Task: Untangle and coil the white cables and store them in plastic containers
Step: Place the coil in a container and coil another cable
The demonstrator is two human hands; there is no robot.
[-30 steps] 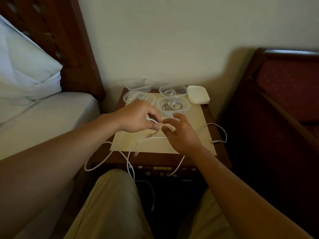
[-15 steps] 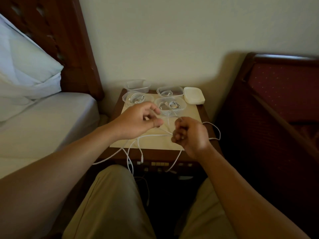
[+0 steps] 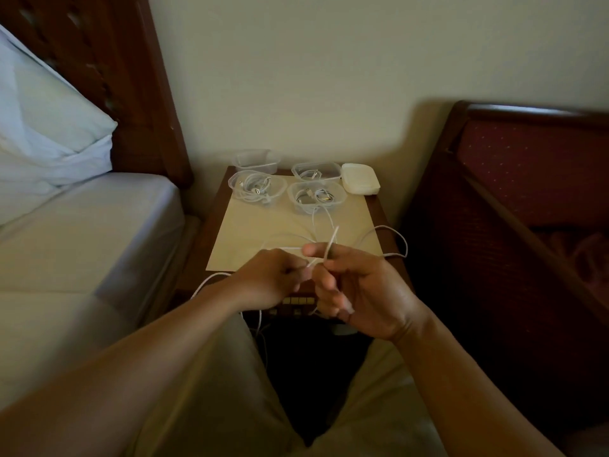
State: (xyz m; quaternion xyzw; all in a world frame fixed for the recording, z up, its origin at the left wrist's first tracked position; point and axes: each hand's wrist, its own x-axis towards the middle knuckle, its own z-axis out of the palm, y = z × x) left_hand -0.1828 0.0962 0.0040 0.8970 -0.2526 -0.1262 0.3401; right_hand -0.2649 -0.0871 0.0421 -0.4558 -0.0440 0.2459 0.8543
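A thin white cable (image 3: 389,240) runs between both hands, just above the near edge of the bench (image 3: 385,219). The left hand (image 3: 273,278) is curled almost shut and pinches the cable with its fingertips. The right hand (image 3: 359,291) is half open, and its thumb and first finger pinch a short bit of cable that sticks up. The two hands nearly touch. From the right hand, the cable loops out to the right, off the bench edge. More cable hangs down below the left hand.

Past the hands lies a smooth, flat, pale yellow sheet (image 3: 263,232). Beyond it sit four clear plastic containers (image 3: 316,197) with rounded corners. Three hold coiled white cables. To the right of them is a stack of white lids (image 3: 361,181). A bed (image 3: 82,225) with soft white sheets is left of the hands.
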